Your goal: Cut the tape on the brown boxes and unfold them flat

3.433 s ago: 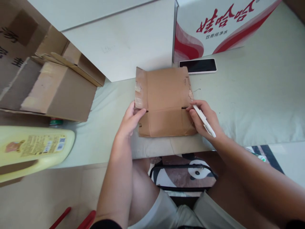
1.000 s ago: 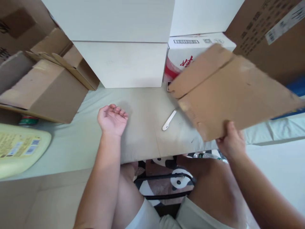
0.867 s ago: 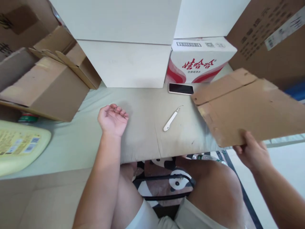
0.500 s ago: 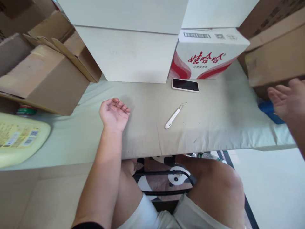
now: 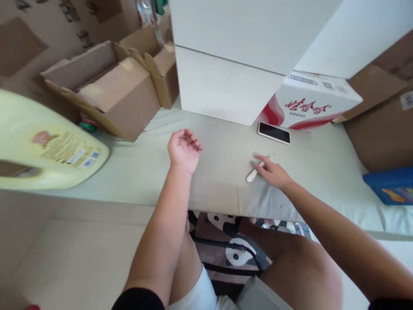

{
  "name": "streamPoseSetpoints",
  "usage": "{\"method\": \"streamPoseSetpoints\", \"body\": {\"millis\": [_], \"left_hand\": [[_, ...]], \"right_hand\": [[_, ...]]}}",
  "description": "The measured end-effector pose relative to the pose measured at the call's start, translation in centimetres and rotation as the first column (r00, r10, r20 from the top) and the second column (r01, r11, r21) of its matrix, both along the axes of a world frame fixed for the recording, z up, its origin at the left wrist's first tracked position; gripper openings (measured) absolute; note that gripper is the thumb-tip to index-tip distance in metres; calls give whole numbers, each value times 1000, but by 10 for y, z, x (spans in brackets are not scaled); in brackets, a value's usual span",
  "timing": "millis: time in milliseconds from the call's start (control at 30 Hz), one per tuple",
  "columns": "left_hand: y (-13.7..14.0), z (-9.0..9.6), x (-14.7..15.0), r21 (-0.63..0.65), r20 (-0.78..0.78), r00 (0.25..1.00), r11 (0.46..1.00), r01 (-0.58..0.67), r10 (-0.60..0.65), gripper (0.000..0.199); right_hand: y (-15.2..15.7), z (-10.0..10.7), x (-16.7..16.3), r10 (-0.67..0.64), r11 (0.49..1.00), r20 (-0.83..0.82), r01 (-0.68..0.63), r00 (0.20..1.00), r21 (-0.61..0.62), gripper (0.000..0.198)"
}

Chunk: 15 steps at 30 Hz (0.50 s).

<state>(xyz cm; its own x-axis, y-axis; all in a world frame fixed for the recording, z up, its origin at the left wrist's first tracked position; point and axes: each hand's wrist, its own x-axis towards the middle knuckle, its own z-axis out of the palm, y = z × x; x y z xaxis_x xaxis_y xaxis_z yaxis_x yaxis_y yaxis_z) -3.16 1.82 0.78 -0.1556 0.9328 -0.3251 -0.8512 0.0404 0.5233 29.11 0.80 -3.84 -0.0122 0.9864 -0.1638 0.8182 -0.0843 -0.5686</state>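
Note:
My right hand (image 5: 272,171) is over a slim white-handled tool (image 5: 251,175) on the cloth-covered table. Its thumb and index finger are apart, one to each side of the handle, and whether they touch it is hard to tell. A thin tip pokes out beyond the fingers; the middle of the tool is hidden. My left hand (image 5: 185,150) rests palm up on the cloth, its fingers loosely curled and apart, with nothing in it. Behind my right hand lies a phone (image 5: 274,132) with a dark screen and pale edge.
White boxes (image 5: 226,86) stand along the back, beside a red-and-white carton (image 5: 318,101). At left are opened cardboard boxes (image 5: 129,99) and a large pale-yellow jug (image 5: 61,146). A blue package (image 5: 392,185) sits at right. The table's front edge (image 5: 219,213) runs above my knees.
My right hand has come in from the far right, beside the blue package, to the white-handled tool. The view has turned right-to-left, showing more of the left side. My left hand keeps its pose.

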Motion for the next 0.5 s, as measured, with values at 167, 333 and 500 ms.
{"method": "streamPoseSetpoints", "body": {"millis": [167, 333, 500], "left_hand": [[-10, 7, -25, 11, 100, 991, 996, -90, 89, 18], [-14, 11, -54, 21, 20, 928, 928, -372, 372, 23], [-15, 10, -72, -62, -1, 841, 840, -539, 540, 28]], "right_hand": [[6, 15, -61, 136, 991, 171, -134, 976, -23, 14], [21, 33, -124, 272, 961, -25, -271, 962, 55, 24], [50, 67, -242, 393, 913, -323, -323, 861, 250, 31]]}}
